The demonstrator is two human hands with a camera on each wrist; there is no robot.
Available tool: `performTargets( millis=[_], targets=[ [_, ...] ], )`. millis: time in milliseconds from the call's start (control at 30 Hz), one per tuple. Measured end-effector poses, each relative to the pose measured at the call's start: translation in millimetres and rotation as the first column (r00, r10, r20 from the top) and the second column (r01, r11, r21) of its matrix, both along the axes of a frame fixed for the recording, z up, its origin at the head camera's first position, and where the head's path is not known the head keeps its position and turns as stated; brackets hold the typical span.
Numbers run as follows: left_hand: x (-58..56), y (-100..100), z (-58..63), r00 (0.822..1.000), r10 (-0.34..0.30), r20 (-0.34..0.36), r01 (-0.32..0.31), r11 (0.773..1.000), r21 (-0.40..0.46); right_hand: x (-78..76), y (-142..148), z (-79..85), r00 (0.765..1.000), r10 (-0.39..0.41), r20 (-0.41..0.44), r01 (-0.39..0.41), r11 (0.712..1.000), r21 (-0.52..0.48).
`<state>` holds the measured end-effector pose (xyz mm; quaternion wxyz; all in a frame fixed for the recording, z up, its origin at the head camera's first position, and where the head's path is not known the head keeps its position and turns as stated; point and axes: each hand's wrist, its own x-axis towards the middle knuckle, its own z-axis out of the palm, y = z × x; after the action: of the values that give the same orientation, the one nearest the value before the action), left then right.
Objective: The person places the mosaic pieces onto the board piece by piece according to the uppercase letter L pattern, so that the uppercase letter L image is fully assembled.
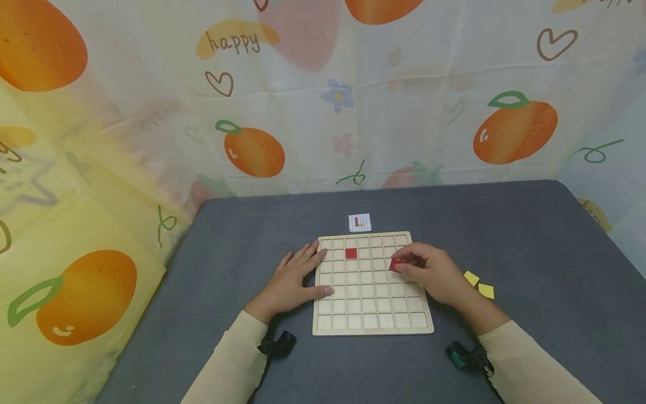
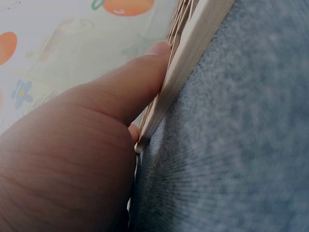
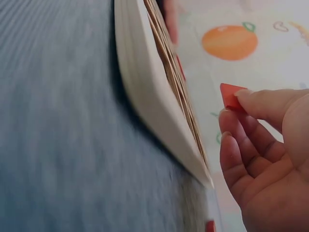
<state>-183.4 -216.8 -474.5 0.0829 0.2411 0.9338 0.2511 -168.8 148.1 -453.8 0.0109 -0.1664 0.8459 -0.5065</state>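
A pale wooden grid board (image 1: 354, 321) lies on the dark table, with one red square tile (image 1: 351, 253) set in a cell of its second row. My left hand (image 1: 289, 285) rests along the board's left side, fingers spread. Its thumb (image 2: 142, 72) lies over the edge in the left wrist view. Between thumb and fingertips, my right hand (image 1: 438, 276) pinches another red square tile (image 1: 393, 264) above the right part of the grid. The right wrist view shows this tile (image 3: 231, 95) held tilted, raised off the board.
Just beyond the board's far edge lies a small printed grid card (image 1: 360, 223) with coloured cells. Two yellow tiles (image 1: 486, 290) sit on the table (image 1: 535, 247) to the right, close to my right forearm. A fruit-patterned cloth (image 1: 303, 101) hangs behind the table.
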Motion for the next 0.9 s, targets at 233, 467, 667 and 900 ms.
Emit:
performTargets(
  millis=[233,467,667,900],
  targets=[
    [0.0,0,-0.3,1.0,0.002,-0.006,-0.002,1.0,-0.005,-4.1,-21,-3.6,0.999,0.053,-0.014,-0.053,0.998,-0.018],
    [-0.2,0,-1.6,1.0,0.005,-0.004,-0.005,1.0,-0.005,-7.9,-47,-5.4,0.998,0.047,-0.043,-0.048,0.998,-0.028],
    [-0.3,1,-2.4,1.0,0.012,-0.008,-0.012,1.0,-0.009,-11.8,-65,-5.2,0.998,0.061,-0.006,-0.061,0.997,-0.042],
    [0.2,1,-0.4,1.0,0.014,-0.014,-0.014,1.0,-0.006,-18.7,-78,-9.4,0.998,0.053,0.016,-0.053,0.999,-0.012]
  ],
)
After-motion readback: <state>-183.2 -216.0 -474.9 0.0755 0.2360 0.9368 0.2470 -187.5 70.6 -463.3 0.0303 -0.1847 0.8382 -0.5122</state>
